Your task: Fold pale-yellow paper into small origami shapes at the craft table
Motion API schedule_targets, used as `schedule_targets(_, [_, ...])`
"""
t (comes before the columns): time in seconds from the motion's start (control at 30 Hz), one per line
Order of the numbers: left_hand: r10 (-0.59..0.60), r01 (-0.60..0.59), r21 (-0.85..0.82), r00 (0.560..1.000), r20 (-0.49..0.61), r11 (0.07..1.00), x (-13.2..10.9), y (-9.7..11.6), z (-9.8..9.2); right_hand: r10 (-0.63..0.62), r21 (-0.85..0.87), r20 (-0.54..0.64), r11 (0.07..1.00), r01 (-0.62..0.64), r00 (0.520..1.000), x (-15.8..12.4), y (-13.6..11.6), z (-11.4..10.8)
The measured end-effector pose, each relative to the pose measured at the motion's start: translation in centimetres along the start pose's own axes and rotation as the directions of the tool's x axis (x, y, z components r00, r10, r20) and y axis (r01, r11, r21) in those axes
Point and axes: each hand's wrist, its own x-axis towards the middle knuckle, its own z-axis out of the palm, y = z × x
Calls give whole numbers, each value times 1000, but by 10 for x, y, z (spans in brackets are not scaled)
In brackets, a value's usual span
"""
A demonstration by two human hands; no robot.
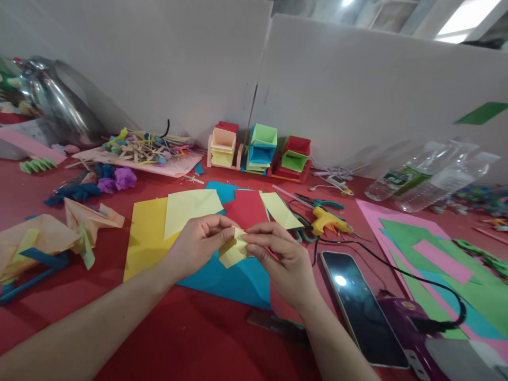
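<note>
the left hand [192, 246] and right hand [288, 262] pinch small, creased yellow paper [233, 254] between nearly closed fingers [216, 220], above a flat blue sheet [238, 286].

One cam here, worn on the head, looking forward and down over a red table [159, 344]. The forearms [119, 315] come in from below, so you're basically seeing it from the wearer's spot, with the left hand [200, 241] and right hand [283, 262] around mid-frame and pretty close. View's wide, too: it catches a metal jug [65, 100] far left and plastic bottles [431, 177] over on the right. Straight ahead it faces a pale wall [349, 90], with a bright light [468, 21] peeking in top right.
</note>
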Motion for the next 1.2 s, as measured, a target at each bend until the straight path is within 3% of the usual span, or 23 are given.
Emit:
schedule_targets(0.23, [33, -31, 20, 997, -74, 999, -6, 1, 8, 152, 130, -18, 980, -149, 988, -1, 3, 1])
schedule_targets(0.37, [63, -58, 35, 987, -150, 998, -7, 1, 12, 176, 178, -82, 971, -159, 981, 0, 2, 4])
schedule_targets(0.47, [58, -59, -2, 984, -168, 998, -6, 2, 13, 87, 92, -157, 993, -73, 984, 0, 0, 4])
schedule_targets(0.6, [55, -60, -26, 984, -171, 998, -5, 3, 12, -98, -146, -200, 987, 69, 975, 0, -3, 3])
schedule_targets(0.73, [96, -93, 23, 973, -208, 995, -6, 1, 12, -175, -304, -206, 947, 107, 963, 0, -3, 2])
schedule_targets(1.2, [150, -134, 103, 974, -172, 986, -6, -1, 10, -203, -266, -85, 948, 174, 975, 0, -3, 0])
